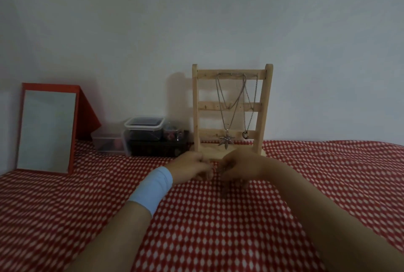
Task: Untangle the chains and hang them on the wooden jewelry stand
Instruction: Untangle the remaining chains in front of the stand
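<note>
A wooden jewelry stand stands upright against the white wall on the red patterned cloth. Two chains hang from its top bar: one with a leaf pendant, one with a ring pendant. Just in front of the stand's base, my left hand and my right hand meet, fingers curled toward each other. Between them they pinch a thin chain, small, blurred and mostly hidden by the fingers. My left wrist wears a pale blue band.
A red-framed mirror leans on the wall at the left. Clear plastic boxes and a dark box sit left of the stand. The red cloth with white dots covers the surface.
</note>
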Demonstrator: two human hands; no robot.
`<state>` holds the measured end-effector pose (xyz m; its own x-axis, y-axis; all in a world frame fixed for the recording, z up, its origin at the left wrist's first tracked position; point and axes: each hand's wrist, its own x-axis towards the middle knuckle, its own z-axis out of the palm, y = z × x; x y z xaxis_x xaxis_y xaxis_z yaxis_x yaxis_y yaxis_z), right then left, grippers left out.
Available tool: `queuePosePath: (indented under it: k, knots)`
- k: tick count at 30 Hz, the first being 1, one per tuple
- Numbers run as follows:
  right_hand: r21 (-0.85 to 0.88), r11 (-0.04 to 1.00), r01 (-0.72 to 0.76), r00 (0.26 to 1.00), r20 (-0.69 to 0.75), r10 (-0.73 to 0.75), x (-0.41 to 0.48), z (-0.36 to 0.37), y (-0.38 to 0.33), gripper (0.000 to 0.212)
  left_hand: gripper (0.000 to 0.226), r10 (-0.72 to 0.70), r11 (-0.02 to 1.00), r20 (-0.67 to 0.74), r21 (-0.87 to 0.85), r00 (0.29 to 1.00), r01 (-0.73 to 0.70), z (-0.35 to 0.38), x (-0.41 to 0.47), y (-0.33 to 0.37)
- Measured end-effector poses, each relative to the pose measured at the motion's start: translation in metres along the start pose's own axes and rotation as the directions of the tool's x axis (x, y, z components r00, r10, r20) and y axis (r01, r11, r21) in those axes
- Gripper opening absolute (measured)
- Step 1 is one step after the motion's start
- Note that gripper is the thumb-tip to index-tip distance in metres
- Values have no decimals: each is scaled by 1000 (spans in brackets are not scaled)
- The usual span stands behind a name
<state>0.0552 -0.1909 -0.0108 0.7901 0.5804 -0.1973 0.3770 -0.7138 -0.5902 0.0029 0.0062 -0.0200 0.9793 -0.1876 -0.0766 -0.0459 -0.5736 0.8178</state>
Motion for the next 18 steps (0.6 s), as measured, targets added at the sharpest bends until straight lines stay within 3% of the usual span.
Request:
queuePosePath:
  k: [2,4,8,10,13,16,18]
  knots:
    - [20,1000,14,1000,-5,-14,5,-6,6,34,14,-59,900,13,-433,998,59,-2,7,1]
    - [65,997,35,999,13,-36,8,-10,9,30,11,-85,841,-21,-538,996,60,-5,14,-2]
    - [182,983,19,1000,-20,-16,15,-9,13,26,21,-100,939,-95,-338,990,63,-15,23,-7]
    - [269,963,17,1000,-27,-10,20,-6,16,24,16,-99,994,-143,-69,985,90,-22,24,-10]
    - [480,877,26,999,4,-32,23,3,17,20,2,-30,956,-155,285,987,74,-26,27,-15]
    - [667,744,32,999,12,-53,26,12,16,14,5,16,948,-189,314,982,46,-25,25,-3]
    - [736,677,24,999,6,-43,28,14,17,14,22,-52,963,-104,259,993,77,-20,23,9]
